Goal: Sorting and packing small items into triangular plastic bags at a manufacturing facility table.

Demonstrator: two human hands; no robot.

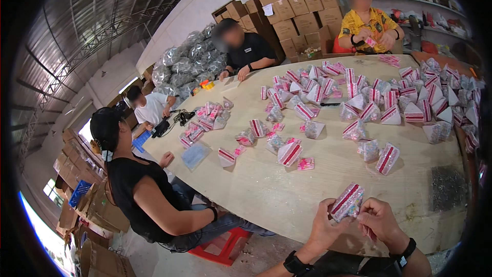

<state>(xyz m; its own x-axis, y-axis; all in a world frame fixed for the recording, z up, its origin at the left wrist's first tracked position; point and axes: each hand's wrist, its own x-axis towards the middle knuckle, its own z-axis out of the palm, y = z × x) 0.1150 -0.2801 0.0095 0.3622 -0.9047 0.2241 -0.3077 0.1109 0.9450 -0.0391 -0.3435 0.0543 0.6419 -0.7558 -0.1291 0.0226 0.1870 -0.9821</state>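
Near the table's front edge, my left hand is closed around a cake-slice ornament, white and glittery with red stripes on one face and pastel beads on its side. My right hand pinches at the ornament's right side. A small pink piece shows below its fingers, much like the loose pink cards; the fingertips partly hide it. Beyond my hands lie another striped slice and a beaded one. One more slice sits beside a pink striped card.
Many cake-slice ornaments are heaped on the table at the far right. Left of me a person in black sits on a red stool. Three more people sit around the far side. Stacked cartons and silvery bags stand behind.
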